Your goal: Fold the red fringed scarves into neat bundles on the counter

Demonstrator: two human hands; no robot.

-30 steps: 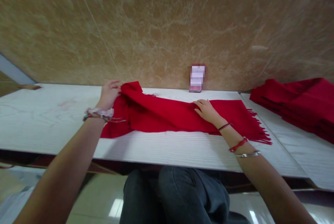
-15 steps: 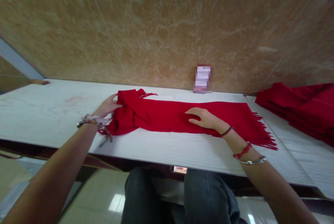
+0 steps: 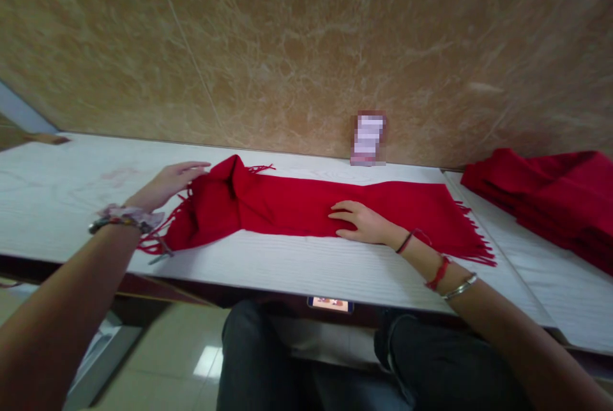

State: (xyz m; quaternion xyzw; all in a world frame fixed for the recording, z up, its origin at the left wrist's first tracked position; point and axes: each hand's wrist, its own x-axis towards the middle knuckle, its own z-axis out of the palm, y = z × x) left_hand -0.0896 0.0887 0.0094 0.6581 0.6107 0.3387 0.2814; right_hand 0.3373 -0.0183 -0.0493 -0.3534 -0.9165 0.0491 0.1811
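A red fringed scarf (image 3: 306,203) lies lengthwise on the white wood-grain table (image 3: 278,264). Its right part is flat, with the fringe at the right end. The left part is rumpled, a fold standing up near the far edge. At the scarf's left end is my left hand (image 3: 175,181), fingers stretched out along the rumpled cloth; whether any cloth is under the fingers is hidden. My right hand (image 3: 364,221) rests on the middle of the scarf, palm down with fingers spread.
A folded pile of red cloth (image 3: 550,194) lies on the table's right section, past a seam. A blurred-out phone-like item (image 3: 368,138) leans against the marbled tile wall (image 3: 287,47). Another lit phone (image 3: 330,304) shows below the front edge, above my legs.
My left hand has moved left and its fingers have straightened. The scarf's left end is spread further left, its fringe showing. My right hand stays on the scarf. The camera view has shifted slightly.
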